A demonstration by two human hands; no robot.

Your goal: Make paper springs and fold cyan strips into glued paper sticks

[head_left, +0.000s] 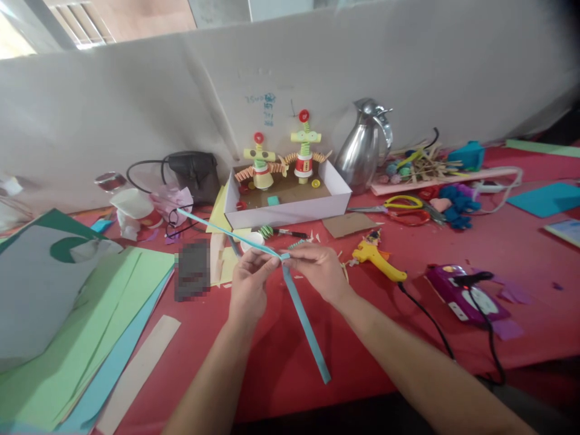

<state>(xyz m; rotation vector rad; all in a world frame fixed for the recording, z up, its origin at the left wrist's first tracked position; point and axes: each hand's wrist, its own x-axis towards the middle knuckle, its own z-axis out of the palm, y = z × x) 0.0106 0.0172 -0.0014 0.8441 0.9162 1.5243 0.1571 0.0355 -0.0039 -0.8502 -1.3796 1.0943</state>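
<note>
My left hand [251,279] and my right hand [317,266] meet above the red table [453,241], both pinching light blue paper strips [304,320] where they cross. One strip runs up and left toward the pink paper; the other hangs down toward the table's front edge. Both hands are closed on the strips at the fold.
A white box [290,205] holds two paper robot figures [281,160]. A steel jug [365,145] stands behind it. A yellow glue gun [378,260] and a purple power strip [466,296] lie right. Coloured paper sheets [77,314] are stacked left. Scissors [403,205] lie behind.
</note>
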